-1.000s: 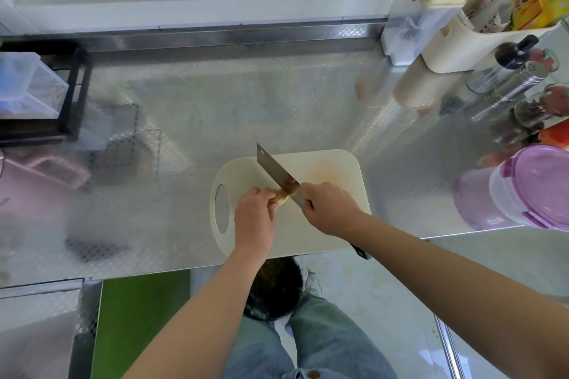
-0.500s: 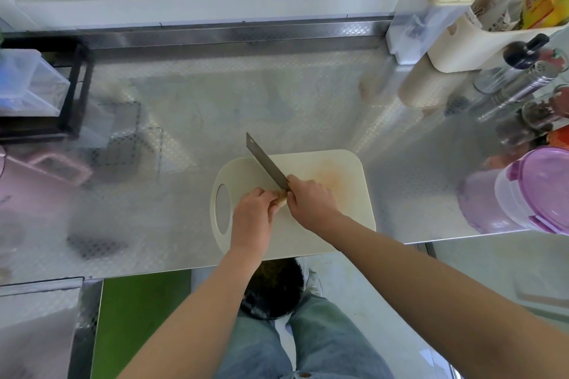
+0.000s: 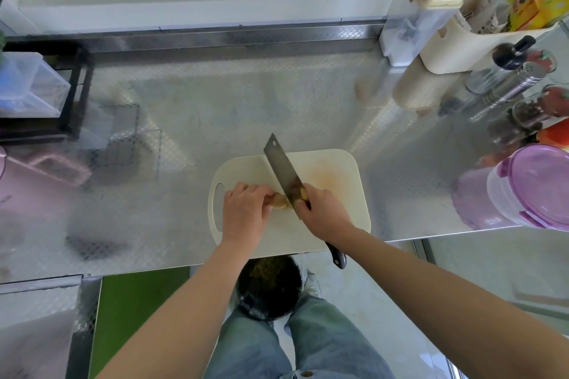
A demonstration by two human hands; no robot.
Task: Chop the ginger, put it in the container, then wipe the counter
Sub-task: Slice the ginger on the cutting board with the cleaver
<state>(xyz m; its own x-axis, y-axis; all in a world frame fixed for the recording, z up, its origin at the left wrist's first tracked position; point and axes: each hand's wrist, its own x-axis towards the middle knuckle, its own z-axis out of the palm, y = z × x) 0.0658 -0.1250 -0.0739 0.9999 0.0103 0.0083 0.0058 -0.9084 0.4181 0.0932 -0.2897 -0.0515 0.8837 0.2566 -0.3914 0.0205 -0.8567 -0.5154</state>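
Note:
A tan piece of ginger [image 3: 279,200] lies on the cream cutting board [image 3: 335,191] at the counter's front edge. My left hand [image 3: 244,212] holds the ginger from the left, its fingers curled over it. My right hand [image 3: 326,214] grips a cleaver [image 3: 283,174] close to the blade. The blade runs away from me and to the left, its edge down on the ginger's right end. The knife's dark handle end sticks out below my right wrist. A clear container with a purple lid [image 3: 535,186] stands at the right.
The steel counter [image 3: 215,101] carries a black rack with clear boxes [image 3: 34,92] at the left, a pink handled item [image 3: 46,169] beside it, and jars, shakers and a cream caddy [image 3: 480,43] at the back right. A black bin [image 3: 268,286] sits on the floor between my legs.
The cleaver drew back and then came forward again, cutting at the ginger's right end. My left hand has slid a little left along the ginger, showing more of it.

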